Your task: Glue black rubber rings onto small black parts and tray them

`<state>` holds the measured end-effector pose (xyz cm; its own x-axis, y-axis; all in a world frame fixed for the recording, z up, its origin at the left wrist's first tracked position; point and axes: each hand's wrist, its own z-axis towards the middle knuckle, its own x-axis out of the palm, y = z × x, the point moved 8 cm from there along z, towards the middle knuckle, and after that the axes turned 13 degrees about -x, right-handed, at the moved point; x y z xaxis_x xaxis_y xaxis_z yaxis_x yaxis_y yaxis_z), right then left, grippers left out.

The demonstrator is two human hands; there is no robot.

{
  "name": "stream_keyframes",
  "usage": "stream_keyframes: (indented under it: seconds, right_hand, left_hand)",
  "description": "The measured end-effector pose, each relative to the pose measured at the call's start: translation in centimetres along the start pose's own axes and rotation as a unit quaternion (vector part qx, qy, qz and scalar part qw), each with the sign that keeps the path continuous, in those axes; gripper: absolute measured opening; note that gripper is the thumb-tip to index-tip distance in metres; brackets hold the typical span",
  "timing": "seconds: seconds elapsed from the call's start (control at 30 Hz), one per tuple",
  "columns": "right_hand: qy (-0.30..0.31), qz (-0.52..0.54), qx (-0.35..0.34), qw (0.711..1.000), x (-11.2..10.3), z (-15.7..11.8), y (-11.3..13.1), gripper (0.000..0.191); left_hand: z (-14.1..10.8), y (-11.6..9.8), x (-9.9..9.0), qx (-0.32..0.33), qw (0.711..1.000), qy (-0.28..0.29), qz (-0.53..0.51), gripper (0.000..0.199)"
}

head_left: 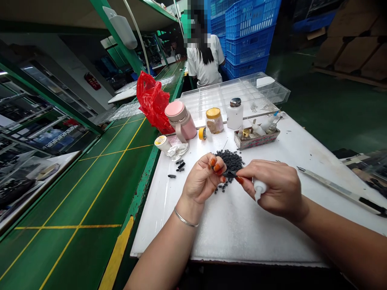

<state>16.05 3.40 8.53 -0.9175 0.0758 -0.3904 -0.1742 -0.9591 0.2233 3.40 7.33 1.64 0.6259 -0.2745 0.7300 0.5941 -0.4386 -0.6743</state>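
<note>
Both my hands meet over the white work surface, in front of a pile of small black rings. My left hand is closed in a pinch on a small dark part, mostly hidden by the fingers. The thumb and forefinger of my right hand touch the same dark part from the right. Within the curled fingers of that hand sits a small white bottle, its nozzle pointing down. Several black pieces lie to the left of the pile.
Behind the pile stand a pink mug, a yellow-lidded jar, a white bottle and a tray of small bottles. A craft knife lies right. Beyond are a red bag, a clear divided case and a person.
</note>
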Motion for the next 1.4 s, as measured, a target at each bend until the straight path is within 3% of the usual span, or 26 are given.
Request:
stream_keyframes:
  seconds: [0.17, 0.27, 0.53, 0.77, 1.1, 1.4]
  right_hand:
    - [0.025, 0.02, 0.029, 0.999, 0.4, 0.1, -0.4, 0.009]
    - [0.033, 0.035, 0.041, 0.998, 0.5, 0.0, -0.5, 0.009]
    - [0.05, 0.038, 0.06, 0.996, 0.7, -0.1, -1.0, 0.01]
    - [0.063, 0.046, 0.065, 0.995, 0.8, -0.3, -1.1, 0.009]
    - [0.084, 0.059, 0.062, 0.993, 1.0, -0.3, -1.2, 0.011]
    - [0.116, 0.145, 0.121, 0.975, 1.5, -0.5, -2.6, 0.01]
  left_hand:
    - [0.3, 0.6, -0.4, -0.013, 0.998, -0.029, 0.056, 0.031]
    - [0.5, 1.1, -0.4, -0.029, 0.996, -0.02, 0.077, 0.028]
    - [0.5, 1.6, -0.6, -0.065, 0.994, -0.036, 0.083, 0.026]
    - [0.7, 1.8, -0.3, -0.063, 0.995, 0.007, 0.077, 0.02]
    - [0.7, 1.6, -0.4, -0.073, 0.992, -0.004, 0.107, 0.026]
    - [0.7, 1.9, -0.8, -0.104, 0.987, 0.024, 0.12, 0.018]
